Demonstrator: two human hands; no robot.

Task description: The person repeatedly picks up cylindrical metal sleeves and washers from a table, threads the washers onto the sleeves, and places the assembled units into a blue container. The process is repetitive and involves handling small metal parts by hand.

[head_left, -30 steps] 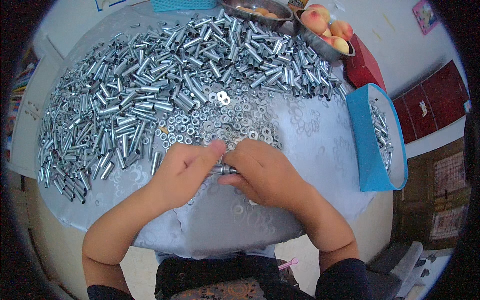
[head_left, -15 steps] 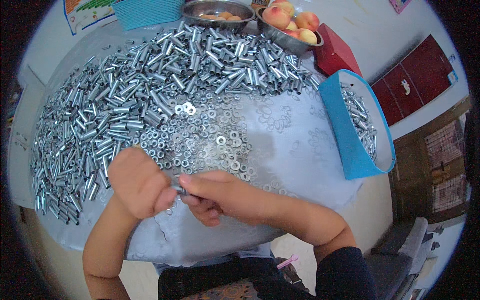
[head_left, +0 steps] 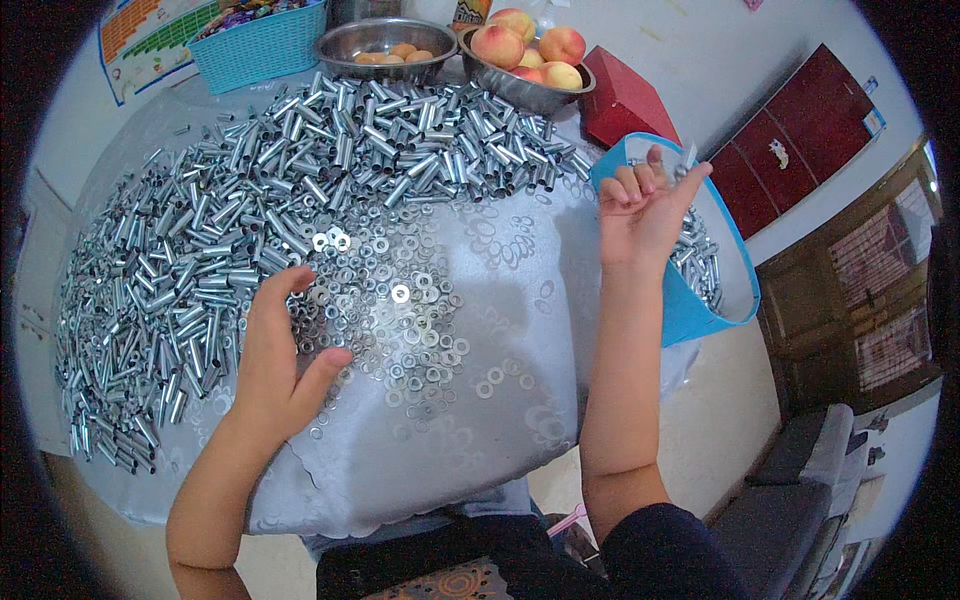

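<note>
My left hand (head_left: 278, 355) is open, thumb and fingers apart, above the near edge of a spread of small metal nuts and washers (head_left: 400, 330). Nothing shows in its grasp. My right hand (head_left: 640, 220) is turned palm up over the near side of a blue box (head_left: 735, 318). Its thumb points outward and its other fingers curl loosely apart. A shiny metal piece (head_left: 690, 155) shows beside the thumb; whether it touches the hand I cannot tell. Metal sleeves (head_left: 705, 270) lie inside the box, partly hidden by my right hand and forearm.
A large heap of short metal tubes (head_left: 300, 170) covers the table's far and left parts. Behind it stand a turquoise basket (head_left: 262, 55), a steel bowl of eggs (head_left: 345, 70), a steel bowl of peaches (head_left: 530, 95) and a red box (head_left: 630, 100). A patterned cloth (head_left: 510, 330) covers the table.
My hands were together at the near side of the washers, working on a small metal piece. They have parted: the right moved to the blue box, and the left opened. The view has shifted slightly.
</note>
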